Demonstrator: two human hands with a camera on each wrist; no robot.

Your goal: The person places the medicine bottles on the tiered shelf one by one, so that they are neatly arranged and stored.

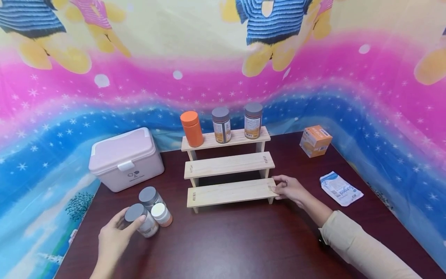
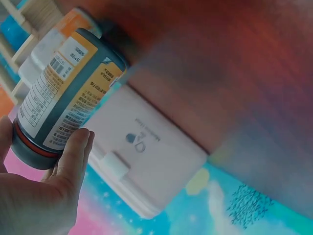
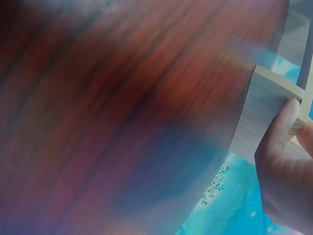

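Note:
My left hand (image 1: pixel 116 236) grips a grey-lidded bottle (image 1: pixel 142 220) near its lid, at the table's left; in the left wrist view the bottle (image 2: pixel 68 98) shows a yellow and white label. Close beside it stand another grey-lidded bottle (image 1: pixel 150 197) and a small white-capped bottle (image 1: pixel 162 214). My right hand (image 1: pixel 290 188) pinches the right end of the lowest board of a three-step wooden rack (image 1: pixel 230 192). In the right wrist view the thumb (image 3: pixel 286 117) lies against the wood. An orange bottle (image 1: pixel 192 130) and two grey-lidded bottles (image 1: pixel 221 126) stand on the top step.
A pale pink lidded box (image 1: pixel 129 161) sits at the back left of the dark table (image 1: pixel 230 244). At the right are an orange and white carton (image 1: pixel 315 142) and a flat white-blue packet (image 1: pixel 340 188). A printed cloth (image 1: pixel 156 77) hangs behind.

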